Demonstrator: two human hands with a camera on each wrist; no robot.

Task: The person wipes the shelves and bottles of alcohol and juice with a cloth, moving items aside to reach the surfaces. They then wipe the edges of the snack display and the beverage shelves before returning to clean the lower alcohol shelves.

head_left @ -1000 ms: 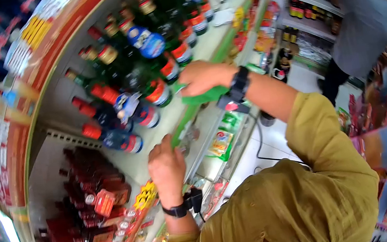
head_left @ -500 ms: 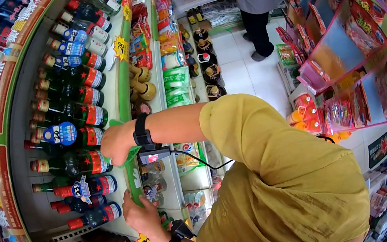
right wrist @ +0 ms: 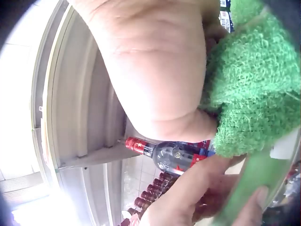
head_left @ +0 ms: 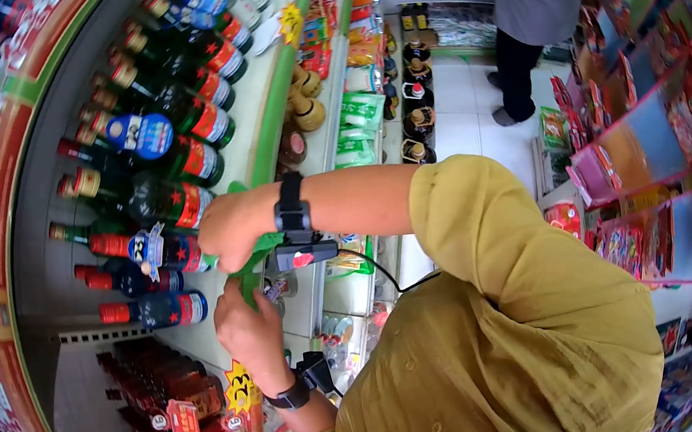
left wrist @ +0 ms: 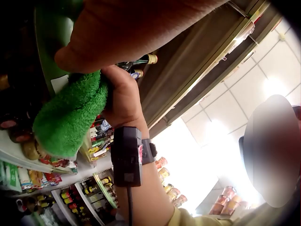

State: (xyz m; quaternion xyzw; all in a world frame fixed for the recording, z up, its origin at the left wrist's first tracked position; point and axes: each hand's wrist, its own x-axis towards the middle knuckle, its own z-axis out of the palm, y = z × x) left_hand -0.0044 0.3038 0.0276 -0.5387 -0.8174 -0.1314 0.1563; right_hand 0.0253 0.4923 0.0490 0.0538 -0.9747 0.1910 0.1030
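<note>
Several bottles (head_left: 194, 204) stand on the shelf (head_left: 250, 110). Right beside them, the right hand (head_left: 240, 228) clutches a green cloth (right wrist: 258, 89) at the front; the left hand (head_left: 252, 331), close by, grips the green edge strip (head_left: 274, 116), thumb and fingers bent round it.

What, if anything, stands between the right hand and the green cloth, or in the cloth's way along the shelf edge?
Nothing between the right hand and the green cloth: it grips the cloth. Along the green shelf edge toward the yellow 23 tag, the left hand is in the way, holding that edge.
</note>
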